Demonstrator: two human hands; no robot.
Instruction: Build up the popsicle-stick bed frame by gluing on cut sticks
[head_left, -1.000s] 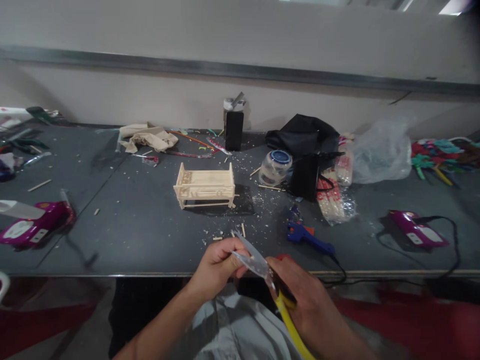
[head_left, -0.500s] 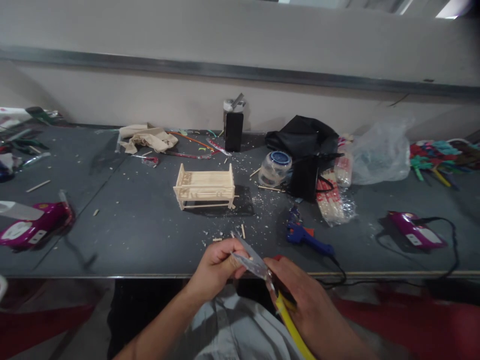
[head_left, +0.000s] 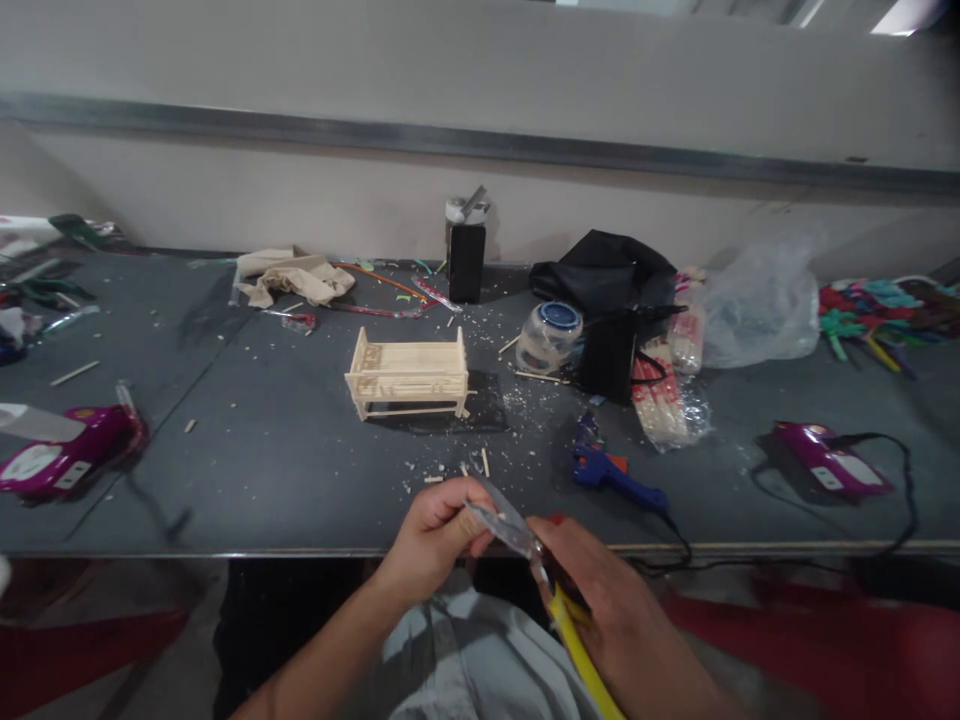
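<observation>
My right hand (head_left: 600, 590) is wrapped round the yellow handles of a pair of scissors (head_left: 517, 530), whose blades point up and left. Between the blades, which stand slightly apart, shows the end of a small pale wooden stick (head_left: 502, 516). My left hand (head_left: 442, 525) is closed in a pinch on that stick, its fingertips right by the blades; most of the stick is hidden. Beyond my hands, a small model bed frame of wooden sticks (head_left: 409, 375) stands upright on the dark table (head_left: 285, 450), touched by neither hand.
A blue glue gun (head_left: 619, 478) lies right of my hands, its cord over the table edge. Behind are a clear jar with a blue lid (head_left: 551, 338), bagged sticks (head_left: 667, 395) and a black phone (head_left: 466, 262). Purple devices (head_left: 832, 460) sit at both sides. Stick offcuts and crumbs are scattered about.
The scissor blades have closed from a wider gap to a narrow one around the stick. Both hands stay in nearly the same place, and the bed frame has not moved.
</observation>
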